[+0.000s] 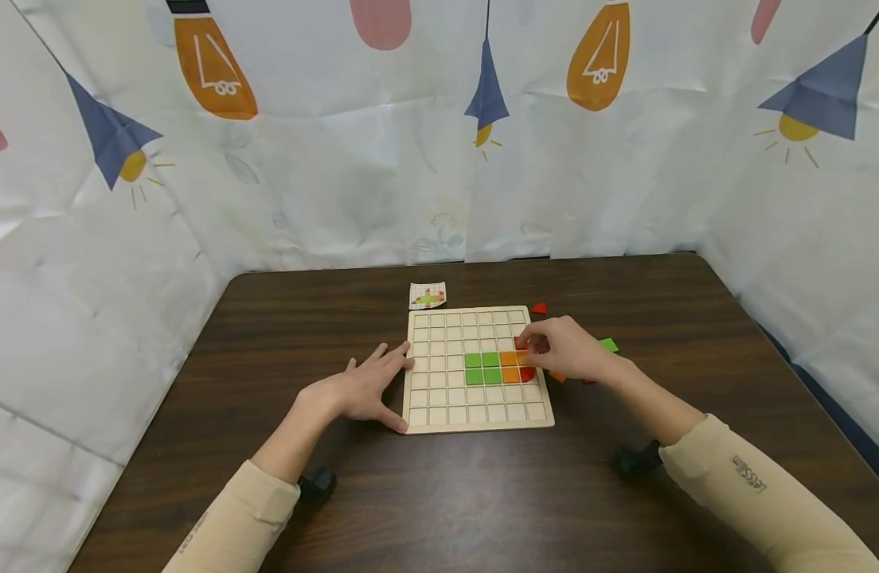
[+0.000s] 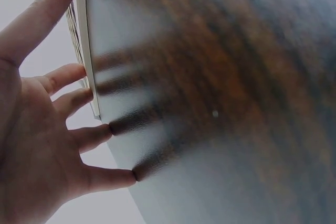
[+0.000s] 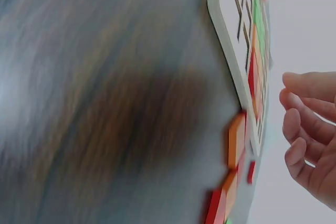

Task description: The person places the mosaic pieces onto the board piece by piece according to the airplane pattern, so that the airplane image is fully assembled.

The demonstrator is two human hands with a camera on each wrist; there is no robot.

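Along the right edge of the board (image 1: 437, 398), the right hand (image 1: 567, 348) narrows its fingertips by a red tile (image 1: 528, 374) — gripping one or not, I cannot tell — so press straight down, left hand (image 1: 362, 390) spread wide against the left edge.

The dark brown wood-grain desk (image 1: 468, 493) carries a pale wooden grid board (image 1: 436, 402) near its middle. A small white card with a coloured print (image 1: 427, 296) lies at the board's far left corner, a small red flat piece (image 1: 540, 308) just beside its far right corner. Right of the board lie a bright green flat piece (image 1: 608, 344) and orange flat pieces (image 3: 236, 140).
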